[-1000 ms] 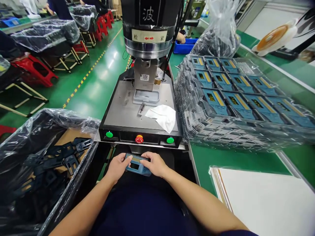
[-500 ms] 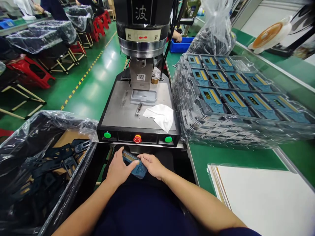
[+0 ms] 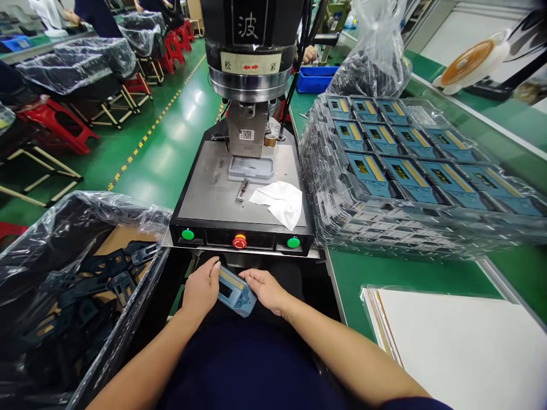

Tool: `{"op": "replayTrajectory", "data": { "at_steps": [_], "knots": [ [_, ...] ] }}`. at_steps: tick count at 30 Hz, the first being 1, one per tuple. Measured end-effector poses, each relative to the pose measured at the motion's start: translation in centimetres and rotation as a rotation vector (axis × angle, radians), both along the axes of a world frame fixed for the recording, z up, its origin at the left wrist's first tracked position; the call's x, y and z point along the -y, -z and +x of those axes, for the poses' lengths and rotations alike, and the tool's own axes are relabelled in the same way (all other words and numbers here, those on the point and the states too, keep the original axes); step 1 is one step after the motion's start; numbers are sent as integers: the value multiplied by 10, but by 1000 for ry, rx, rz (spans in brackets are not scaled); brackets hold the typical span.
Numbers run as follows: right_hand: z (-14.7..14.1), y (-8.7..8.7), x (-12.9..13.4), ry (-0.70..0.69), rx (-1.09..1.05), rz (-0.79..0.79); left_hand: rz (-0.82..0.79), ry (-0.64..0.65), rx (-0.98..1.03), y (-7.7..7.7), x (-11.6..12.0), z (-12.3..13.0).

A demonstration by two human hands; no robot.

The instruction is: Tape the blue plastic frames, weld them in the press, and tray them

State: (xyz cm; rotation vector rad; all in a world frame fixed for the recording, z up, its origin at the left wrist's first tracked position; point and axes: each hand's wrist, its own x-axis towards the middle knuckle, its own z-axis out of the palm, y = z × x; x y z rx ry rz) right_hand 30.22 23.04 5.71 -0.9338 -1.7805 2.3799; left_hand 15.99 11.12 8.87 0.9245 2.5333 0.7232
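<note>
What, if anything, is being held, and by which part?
A blue housing: the left hand grips its upper-left end, the right hand its long edge beside the yellow strip.

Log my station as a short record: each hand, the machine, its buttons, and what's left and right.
Left hand: grips a blue rectangular plastic housing
Right hand: at the housing's right edge; grip partly hidden
Machine: black-and-silver press above a grey rectangular fixture
On its flat metal base: white cloth
Buttons: two round green buttons, one round red button between them
Left side: plastic-lined black bin holding dark blue plastic parts
Right side: stacked clear plastic trays holding blue plastic pieces; nearer, flat white sheets
</note>
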Motion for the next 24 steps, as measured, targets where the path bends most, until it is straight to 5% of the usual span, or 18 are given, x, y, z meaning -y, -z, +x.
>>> {"op": "replayTrajectory", "data": {
  "at_steps": [6, 12, 16, 20, 24],
  "knots": [
    [0, 0, 0, 7, 2, -14, 21, -67, 146, -2, 4, -1],
    [0, 1, 1, -25, 11, 129, 42, -10, 50, -3, 3, 8],
    [4, -7, 0, -130, 51, 444, 81, -96, 259, 13, 10, -1],
    [13, -23, -6, -282, -106, 846, 244, -329, 491, 37, 14, -18],
    [19, -40, -7, -403, -179, 1188, 379, -490, 830, 33, 13, -21]
  ]
}}
